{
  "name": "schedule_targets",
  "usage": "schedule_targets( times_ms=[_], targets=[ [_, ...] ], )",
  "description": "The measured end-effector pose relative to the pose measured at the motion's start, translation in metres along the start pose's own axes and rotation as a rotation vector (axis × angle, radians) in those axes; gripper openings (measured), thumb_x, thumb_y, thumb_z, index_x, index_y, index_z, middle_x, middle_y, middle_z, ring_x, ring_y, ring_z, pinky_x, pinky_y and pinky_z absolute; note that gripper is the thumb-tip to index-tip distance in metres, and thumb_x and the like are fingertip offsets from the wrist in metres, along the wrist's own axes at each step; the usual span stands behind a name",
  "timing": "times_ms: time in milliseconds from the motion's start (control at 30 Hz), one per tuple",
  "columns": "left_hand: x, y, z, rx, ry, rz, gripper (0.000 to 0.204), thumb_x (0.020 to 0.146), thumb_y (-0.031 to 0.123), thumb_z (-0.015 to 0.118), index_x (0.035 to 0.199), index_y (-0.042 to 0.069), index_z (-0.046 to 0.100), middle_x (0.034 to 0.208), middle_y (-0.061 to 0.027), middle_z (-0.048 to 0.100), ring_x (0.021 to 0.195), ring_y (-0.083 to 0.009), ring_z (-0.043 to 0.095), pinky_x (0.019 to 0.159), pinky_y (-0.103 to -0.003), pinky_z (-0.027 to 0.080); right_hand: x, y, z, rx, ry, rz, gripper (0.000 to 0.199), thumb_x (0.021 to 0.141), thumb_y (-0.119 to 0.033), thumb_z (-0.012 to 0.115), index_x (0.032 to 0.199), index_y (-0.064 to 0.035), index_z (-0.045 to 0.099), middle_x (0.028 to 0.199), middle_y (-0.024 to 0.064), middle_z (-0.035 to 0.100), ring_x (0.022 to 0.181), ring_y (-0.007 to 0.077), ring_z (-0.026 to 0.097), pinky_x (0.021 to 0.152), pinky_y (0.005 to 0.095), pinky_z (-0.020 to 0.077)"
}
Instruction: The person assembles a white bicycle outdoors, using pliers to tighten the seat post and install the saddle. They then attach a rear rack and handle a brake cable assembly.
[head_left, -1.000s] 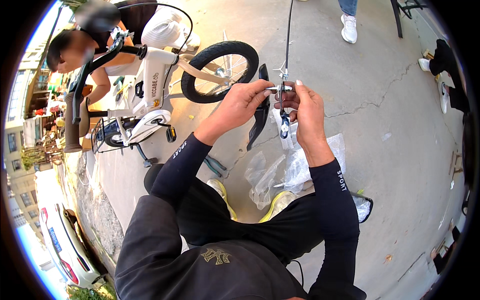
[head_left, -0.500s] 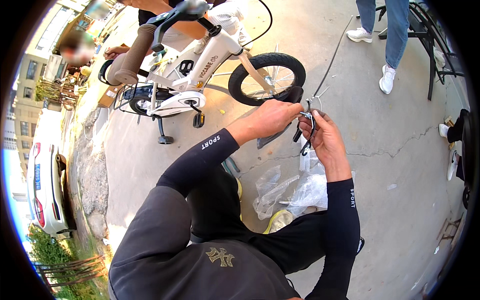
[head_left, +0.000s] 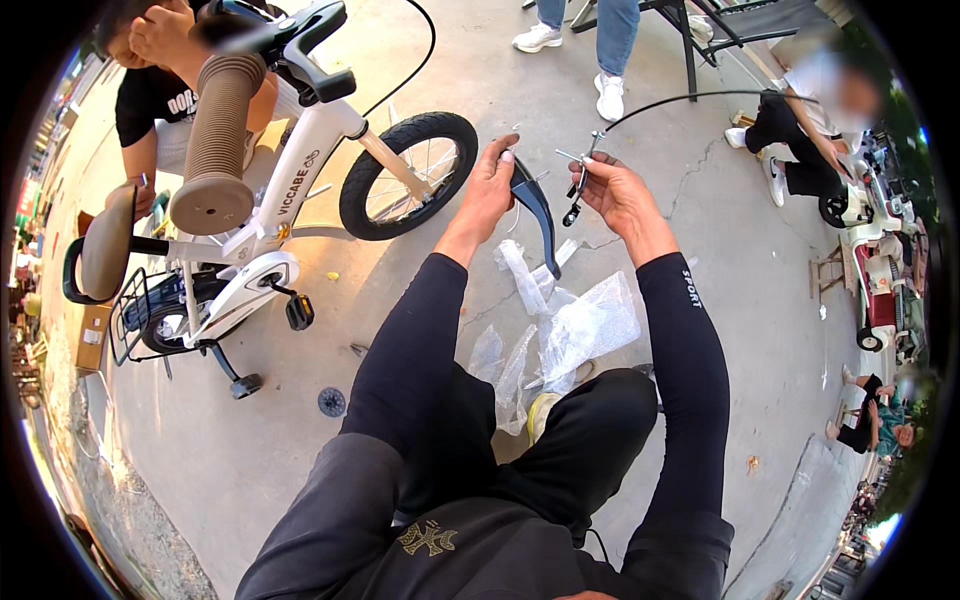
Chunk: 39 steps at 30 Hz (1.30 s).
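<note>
My left hand (head_left: 482,195) is closed around the upper end of a curved black mudguard (head_left: 537,205), which hangs down between my hands. My right hand (head_left: 622,195) pinches a small bicycle brake caliper (head_left: 579,180), with a silver bolt sticking out of it. From the caliper a black brake cable (head_left: 700,95) arcs off to the right. Left of my hands stands a white child's bicycle (head_left: 292,185) with brown grips and a stabiliser wheel (head_left: 246,386). Its front wheel (head_left: 408,175) is the part nearest my left hand.
Crumpled clear plastic wrapping (head_left: 590,325) lies on the concrete below my hands, by my shoe (head_left: 541,415). A person (head_left: 165,110) crouches behind the bicycle. Another stands ahead in jeans (head_left: 617,40), near black folding chairs (head_left: 690,45). More people and a scooter (head_left: 880,275) are at the right.
My hands have moved apart, the left now holding up the mudguard and the right keeping the caliper. The view has turned rightward, bringing more people into sight.
</note>
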<state>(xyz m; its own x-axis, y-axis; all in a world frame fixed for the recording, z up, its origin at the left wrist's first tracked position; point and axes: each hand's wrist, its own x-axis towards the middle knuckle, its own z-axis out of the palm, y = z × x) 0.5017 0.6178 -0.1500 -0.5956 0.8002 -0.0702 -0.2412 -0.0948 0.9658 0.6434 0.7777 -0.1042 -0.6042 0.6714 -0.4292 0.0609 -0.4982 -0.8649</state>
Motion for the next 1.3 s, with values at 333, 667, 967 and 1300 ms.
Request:
schedule_targets(
  times_ms=[333, 667, 967, 1300],
  targets=[
    [0.023, 0.006, -0.026, 0.178, 0.276, 0.34, 0.032, 0.112, 0.024, 0.041, 0.143, 0.015, 0.042, 0.093, 0.0026, 0.045, 0.071, -0.0049, 0.044, 0.06, -0.024, 0.04, 0.0, -0.011, 0.048, -0.097, -0.059, 0.042, 0.017, 0.093, -0.008, 0.067, 0.11, -0.0051, 0.065, 0.099, 0.0092, 0.075, 0.086, 0.0154, 0.072, 0.077, 0.0289, 0.0557],
    [-0.005, 0.051, -0.06, 0.416, 0.444, 0.423, 0.061, 0.11, 0.016, 0.042, 0.163, 0.004, 0.012, 0.167, -0.0176, 0.02, 0.152, -0.027, 0.025, 0.122, -0.036, 0.024, 0.033, 0.012, 0.093, -0.025, -0.368, 0.128, 0.035, 0.094, -0.009, 0.067, 0.126, 0.0004, 0.055, 0.105, 0.0148, 0.074, 0.087, 0.0178, 0.073, 0.074, 0.0295, 0.0583],
    [0.002, 0.059, -0.055, 0.565, 0.533, 0.265, 0.066, 0.11, 0.016, 0.046, 0.163, 0.004, 0.008, 0.139, -0.0173, 0.047, 0.121, -0.0178, 0.052, 0.102, -0.029, 0.045, 0.077, 0.01, 0.113, 0.047, -0.572, 0.221, 0.032, 0.096, -0.01, 0.065, 0.126, -0.001, 0.056, 0.104, 0.0126, 0.074, 0.088, 0.0174, 0.072, 0.075, 0.0295, 0.058],
    [0.004, 0.021, -0.06, 0.277, 0.623, 0.309, 0.037, 0.111, 0.028, 0.046, 0.14, 0.004, 0.042, 0.112, -0.0059, 0.063, 0.092, -0.0099, 0.063, 0.076, -0.023, 0.053, 0.102, 0.0, 0.121, -0.065, -0.677, 0.271, 0.036, 0.094, -0.008, 0.067, 0.127, 0.0018, 0.055, 0.102, 0.0132, 0.074, 0.086, 0.0186, 0.074, 0.069, 0.027, 0.0569]
  ],
)
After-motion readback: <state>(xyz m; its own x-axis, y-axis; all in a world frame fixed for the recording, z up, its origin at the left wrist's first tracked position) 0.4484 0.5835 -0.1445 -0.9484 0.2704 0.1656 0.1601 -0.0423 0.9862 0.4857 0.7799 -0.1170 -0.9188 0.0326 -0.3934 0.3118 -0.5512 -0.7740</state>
